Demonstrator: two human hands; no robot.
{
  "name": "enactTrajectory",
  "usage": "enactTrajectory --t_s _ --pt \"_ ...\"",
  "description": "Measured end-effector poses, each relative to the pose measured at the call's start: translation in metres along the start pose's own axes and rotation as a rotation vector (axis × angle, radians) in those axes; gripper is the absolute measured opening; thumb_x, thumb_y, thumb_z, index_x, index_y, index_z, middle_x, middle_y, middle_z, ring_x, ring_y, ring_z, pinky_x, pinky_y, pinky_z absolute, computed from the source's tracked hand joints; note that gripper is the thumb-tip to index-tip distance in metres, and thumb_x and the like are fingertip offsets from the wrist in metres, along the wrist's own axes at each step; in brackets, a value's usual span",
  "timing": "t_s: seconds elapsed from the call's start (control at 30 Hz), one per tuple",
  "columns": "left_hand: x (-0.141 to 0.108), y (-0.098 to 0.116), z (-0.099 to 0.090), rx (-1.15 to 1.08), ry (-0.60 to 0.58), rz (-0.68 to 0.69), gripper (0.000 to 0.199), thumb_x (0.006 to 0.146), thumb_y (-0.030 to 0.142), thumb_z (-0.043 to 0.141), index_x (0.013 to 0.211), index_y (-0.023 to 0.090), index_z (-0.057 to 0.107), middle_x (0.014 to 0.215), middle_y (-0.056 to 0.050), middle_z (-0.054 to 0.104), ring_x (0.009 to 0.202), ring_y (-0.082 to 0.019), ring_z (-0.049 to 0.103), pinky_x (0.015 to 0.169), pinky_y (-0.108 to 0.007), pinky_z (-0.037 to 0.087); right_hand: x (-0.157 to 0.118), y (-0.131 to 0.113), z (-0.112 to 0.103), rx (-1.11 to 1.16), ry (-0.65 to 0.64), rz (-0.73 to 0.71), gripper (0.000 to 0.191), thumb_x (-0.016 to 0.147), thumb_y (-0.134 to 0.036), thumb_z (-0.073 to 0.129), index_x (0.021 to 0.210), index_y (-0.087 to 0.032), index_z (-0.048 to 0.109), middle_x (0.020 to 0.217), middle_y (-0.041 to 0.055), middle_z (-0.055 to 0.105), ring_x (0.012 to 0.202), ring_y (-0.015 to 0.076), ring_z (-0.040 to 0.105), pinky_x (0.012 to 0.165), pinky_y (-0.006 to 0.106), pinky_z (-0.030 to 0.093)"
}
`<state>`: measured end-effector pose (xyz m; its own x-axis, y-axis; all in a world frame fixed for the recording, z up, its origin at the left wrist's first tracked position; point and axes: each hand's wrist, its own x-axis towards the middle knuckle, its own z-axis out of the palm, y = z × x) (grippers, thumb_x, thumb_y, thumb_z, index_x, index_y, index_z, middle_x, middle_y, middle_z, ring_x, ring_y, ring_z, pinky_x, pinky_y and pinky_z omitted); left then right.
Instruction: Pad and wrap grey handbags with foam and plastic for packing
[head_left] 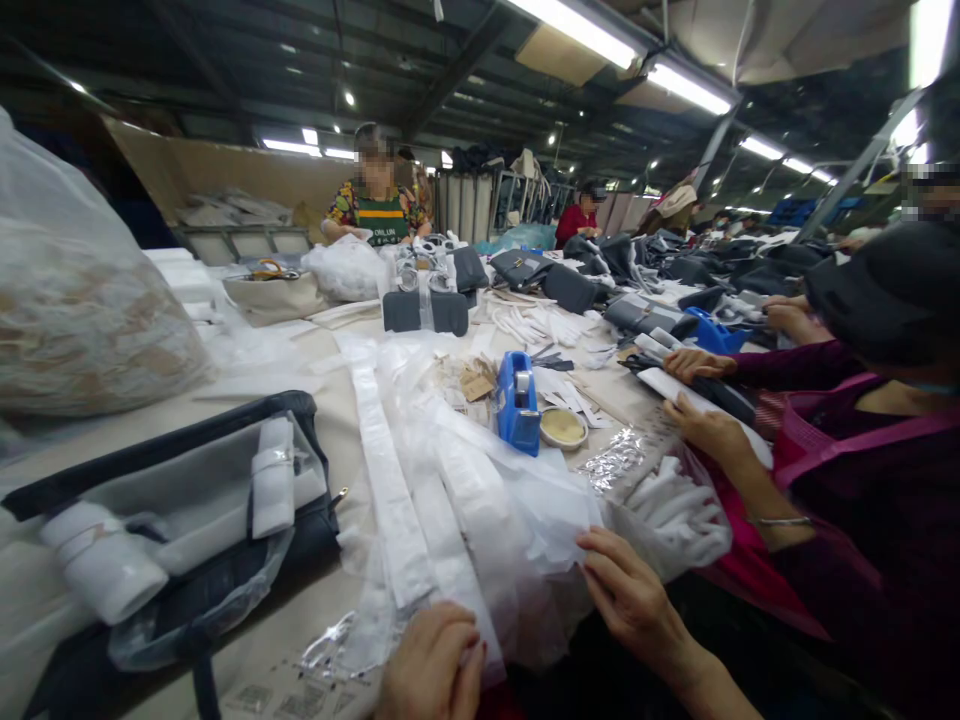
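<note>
My left hand (433, 662) is at the near table edge, fingers curled beside the lower ends of white packing strips (386, 480); whatever is between its fingers is hidden. With thumb and fingertips together, my right hand (628, 588) pinches the edge of a translucent white plastic sheet (551, 505). That sheet lies on a loose heap of similar film, which hangs over the table edge. To the left is a dark bag (319, 500), lying open, with white foam-wrapped rolls (105, 560) and clear plastic on it.
Beyond the film stand a blue tape dispenser (517, 405) and a small dish (564, 428). A co-worker's hands (705, 430) work at the right. A big filled plastic bag (82, 290) stands at the left. Dark bags (425, 313) lie farther back, before another person.
</note>
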<state>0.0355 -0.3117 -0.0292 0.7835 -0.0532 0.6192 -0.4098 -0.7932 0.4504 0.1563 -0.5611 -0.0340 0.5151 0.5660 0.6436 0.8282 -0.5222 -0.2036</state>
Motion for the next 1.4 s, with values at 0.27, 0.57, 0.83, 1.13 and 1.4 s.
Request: enactTrajectory --t_s 0.27,0.57,0.83,1.13,1.4 --pt "0.113 0.041 0.06 -0.146 -0.432 -0.641 0.023 0.083 0.033 0.047 0.088 0.013 0.059 0.084 -0.011 0.066 0.079 -0.021 0.062 0.072 -0.03 0.045 0.013 -0.006 -0.003 -0.078 -0.002 -0.203 0.028 0.079 0.0 0.04 0.089 -0.014 0.062 0.102 0.0138 0.068 0.108 0.0249 0.06 0.09 0.039 0.054" --pt "0.138 0.037 0.082 -0.021 -0.451 -0.652 0.015 0.074 0.015 0.046 0.06 0.02 0.049 0.06 -0.005 0.058 0.058 -0.016 0.055 0.057 -0.027 0.036 0.008 0.001 0.007 0.01 -0.031 -0.288 0.034 0.079 0.003 0.037 0.098 -0.011 0.061 0.112 0.0166 0.064 0.122 0.0253 0.049 0.095 0.042 0.05" --pt "0.12 0.014 0.012 -0.445 0.046 -0.842 0.026 0.075 0.039 0.045 0.056 0.021 0.044 0.047 0.007 0.037 0.045 -0.01 0.038 0.044 -0.02 0.03 0.009 0.019 0.028 0.032 0.126 0.01 0.046 0.083 -0.003 0.046 0.128 -0.013 0.045 0.115 0.0167 0.062 0.113 0.0237 0.057 0.09 0.04 0.054" --pt "0.059 0.018 -0.027 -0.757 0.197 -1.122 0.031 0.067 0.045 0.064 0.059 0.016 0.056 0.05 0.006 0.042 0.048 -0.008 0.035 0.045 -0.018 0.025 0.033 0.018 0.038 0.033 0.08 -0.041 0.029 0.084 -0.009 0.044 0.103 -0.02 0.064 0.095 0.0089 0.07 0.093 0.0238 0.066 0.081 0.044 0.057" --pt "0.009 0.011 -0.055 -1.348 0.133 -1.272 0.032 0.059 0.042 0.077 0.069 0.012 0.069 0.056 -0.001 0.059 0.051 -0.01 0.051 0.055 -0.021 0.039 0.048 -0.054 0.018 0.839 -0.232 0.654 0.034 0.085 -0.041 0.054 0.113 -0.023 0.059 0.102 0.0093 0.07 0.092 0.0236 0.068 0.074 0.032 0.058"
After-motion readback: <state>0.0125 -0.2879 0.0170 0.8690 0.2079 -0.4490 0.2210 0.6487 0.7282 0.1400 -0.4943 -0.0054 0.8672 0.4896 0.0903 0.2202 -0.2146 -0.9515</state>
